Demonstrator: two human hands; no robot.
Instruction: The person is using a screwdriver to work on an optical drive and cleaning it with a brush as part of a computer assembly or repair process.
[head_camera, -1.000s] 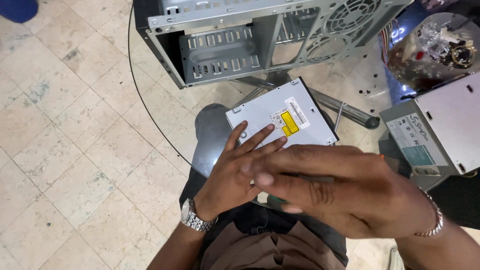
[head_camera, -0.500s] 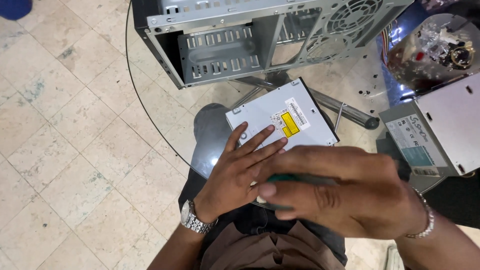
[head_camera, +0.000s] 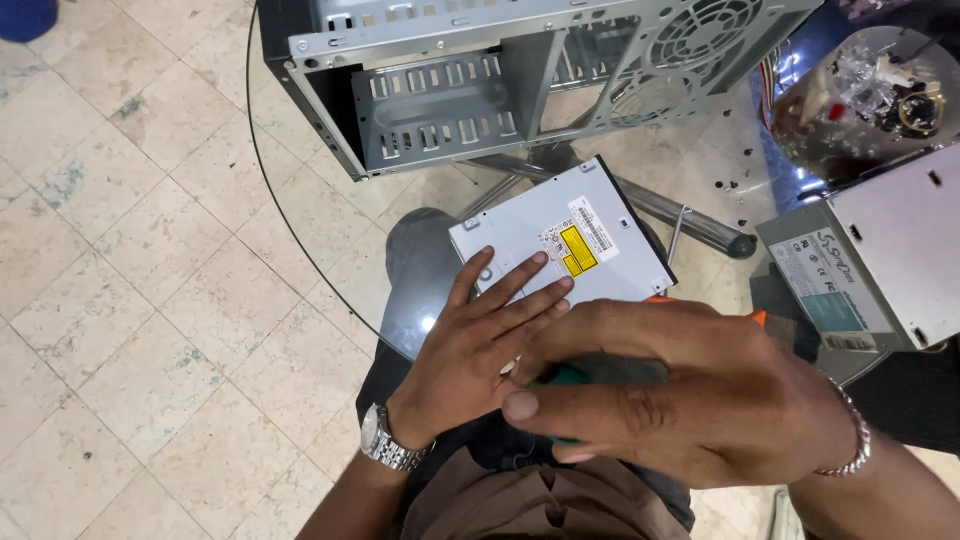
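A round clear glass table (head_camera: 300, 240) on crossed metal legs is seen from above over a beige tiled floor (head_camera: 130, 330). An open grey steel computer case (head_camera: 520, 75) with perforated fan grilles is laid on its side across the far part of the table. A boxy grey power supply unit (head_camera: 880, 260) with a label on its side is set at the right edge, and a dark round object with loose small parts (head_camera: 870, 100) is seen behind it. A flat silver rectangular optical drive (head_camera: 560, 235) with a yellow and white sticker is placed on the glass near the front edge, tilted diagonally. The left hand (head_camera: 480, 350), wristwatch worn, is spread flat with fingers extended, fingertips pressed on the drive's near corner; nothing is grasped by it. The right hand (head_camera: 690, 395), bracelet at the wrist, is clenched around a tool with a teal and orange handle (head_camera: 570, 375), mostly hidden; the tip cannot be seen. A few tiny dark screws (head_camera: 730, 185) are scattered on the glass.
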